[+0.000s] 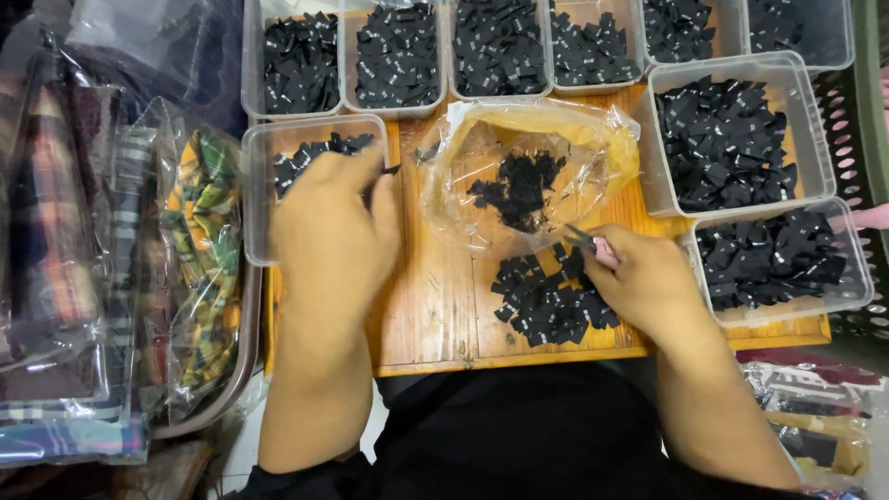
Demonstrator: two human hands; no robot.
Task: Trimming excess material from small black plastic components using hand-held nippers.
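The left hand [335,218] is hovering over a clear plastic tub [262,208] of small black fabric labels while the right hand [648,281] is pinching one above a loose label pile [546,301] on the wooden worktop [435,306].

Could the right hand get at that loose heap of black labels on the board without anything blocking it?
Probably yes. The right hand rests right at the edge of the loose heap of black labels on the wooden board; nothing lies between them, and the plastic bag sits behind the heap.

1. Left hand [333,222]: back up, fingers curled forward and pinched together at the tips.
2. Right hand [644,278]: knuckles up, thumb and forefinger pinched.
3. Both forearms bare, extended forward, well apart.
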